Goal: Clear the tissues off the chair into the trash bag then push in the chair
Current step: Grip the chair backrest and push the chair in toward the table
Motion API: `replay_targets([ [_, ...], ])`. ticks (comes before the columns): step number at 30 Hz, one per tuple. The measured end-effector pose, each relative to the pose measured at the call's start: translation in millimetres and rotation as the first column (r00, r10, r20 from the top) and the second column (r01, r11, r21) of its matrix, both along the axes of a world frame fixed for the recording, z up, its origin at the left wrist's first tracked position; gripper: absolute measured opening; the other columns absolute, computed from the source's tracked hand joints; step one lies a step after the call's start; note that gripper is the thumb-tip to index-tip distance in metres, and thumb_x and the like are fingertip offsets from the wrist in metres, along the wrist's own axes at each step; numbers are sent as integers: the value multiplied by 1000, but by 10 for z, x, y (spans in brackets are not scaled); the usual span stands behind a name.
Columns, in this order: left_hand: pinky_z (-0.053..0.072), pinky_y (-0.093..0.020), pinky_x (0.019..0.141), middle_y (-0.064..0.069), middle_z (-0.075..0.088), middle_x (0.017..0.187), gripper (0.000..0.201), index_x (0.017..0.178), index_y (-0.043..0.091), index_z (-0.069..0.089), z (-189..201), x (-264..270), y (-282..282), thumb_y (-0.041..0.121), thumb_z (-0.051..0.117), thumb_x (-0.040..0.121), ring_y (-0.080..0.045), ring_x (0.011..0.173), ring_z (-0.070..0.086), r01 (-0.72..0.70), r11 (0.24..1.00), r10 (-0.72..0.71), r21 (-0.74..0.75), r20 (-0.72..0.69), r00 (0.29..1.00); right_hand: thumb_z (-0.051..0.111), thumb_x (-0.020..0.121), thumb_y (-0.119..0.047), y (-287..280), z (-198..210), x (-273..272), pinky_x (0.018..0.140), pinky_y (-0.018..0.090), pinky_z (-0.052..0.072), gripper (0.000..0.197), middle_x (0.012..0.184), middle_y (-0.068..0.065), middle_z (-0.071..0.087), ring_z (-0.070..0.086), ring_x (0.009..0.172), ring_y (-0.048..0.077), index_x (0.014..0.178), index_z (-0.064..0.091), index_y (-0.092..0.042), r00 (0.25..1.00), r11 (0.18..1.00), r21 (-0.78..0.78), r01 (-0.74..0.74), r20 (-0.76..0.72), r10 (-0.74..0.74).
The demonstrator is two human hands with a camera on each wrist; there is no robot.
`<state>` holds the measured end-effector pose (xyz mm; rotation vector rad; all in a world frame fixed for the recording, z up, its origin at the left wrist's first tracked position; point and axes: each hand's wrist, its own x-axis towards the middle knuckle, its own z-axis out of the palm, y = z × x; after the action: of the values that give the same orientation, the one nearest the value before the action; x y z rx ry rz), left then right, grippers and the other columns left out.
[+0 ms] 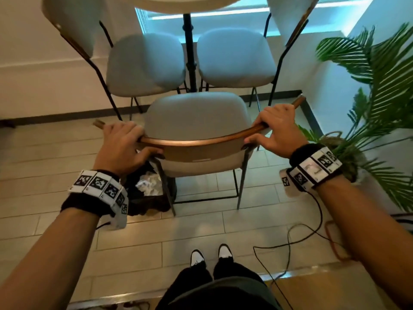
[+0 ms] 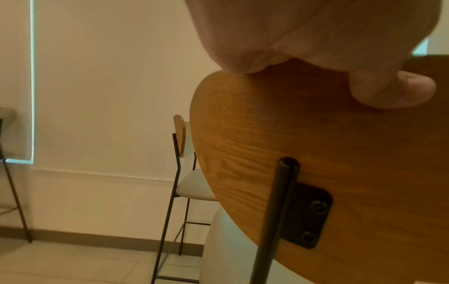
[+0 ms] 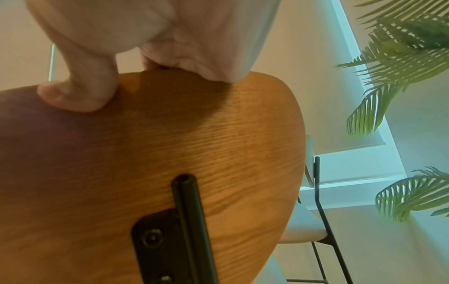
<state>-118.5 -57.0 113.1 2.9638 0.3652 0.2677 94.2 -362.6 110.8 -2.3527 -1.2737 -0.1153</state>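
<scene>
The chair [image 1: 196, 121] with a pale cushioned seat and curved wooden backrest [image 1: 196, 143] stands in front of me, its seat bare. My left hand [image 1: 125, 142] grips the left end of the backrest, thumb on its back face [image 2: 388, 92]. My right hand [image 1: 277, 128] grips the right end, thumb [image 3: 80, 96] pressed on the wood [image 3: 194, 144]. A dark trash bag [image 1: 145, 191] with crumpled white tissues [image 1: 148, 181] inside sits on the floor under my left wrist, beside the chair's rear left leg.
Two matching chairs [image 1: 145, 63] [image 1: 237, 57] stand ahead around a round table [image 1: 178, 3] on a black post [image 1: 190, 52]. A potted palm [image 1: 375, 86] stands to the right. Cables [image 1: 290, 242] trail on the tiled floor near my feet [image 1: 210, 253].
</scene>
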Motion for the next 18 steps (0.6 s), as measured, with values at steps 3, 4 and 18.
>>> replay_targets([
  [3, 27, -41, 87, -4, 51, 83, 50, 80, 16, 52, 24, 119, 85, 65, 45, 70, -27, 88, 48, 12, 1000, -12, -12, 23, 1000, 53, 70, -65, 99, 23, 112, 87, 28, 19, 48, 82, -9, 44, 35, 86, 11, 80, 56, -18, 1000, 1000, -21, 8, 3, -8],
  [4, 28, -41, 88, -2, 48, 82, 50, 79, 16, 51, 37, 152, 110, 65, 45, 70, -27, 87, 47, 20, 1000, -20, -11, 24, 1000, 53, 70, -66, 125, 29, 138, 88, 29, 20, 48, 81, -8, 45, 36, 85, 11, 80, 55, -19, 1000, 999, -30, 11, 7, -11],
  [18, 25, -39, 86, 1, 44, 81, 54, 78, 14, 53, 25, 165, 138, 67, 44, 70, -24, 84, 45, 28, 999, -27, -22, 33, 999, 52, 72, -65, 126, 2, 160, 89, 28, 21, 47, 83, -9, 45, 37, 86, 11, 81, 56, -19, 1000, 998, -53, 30, -5, -30],
])
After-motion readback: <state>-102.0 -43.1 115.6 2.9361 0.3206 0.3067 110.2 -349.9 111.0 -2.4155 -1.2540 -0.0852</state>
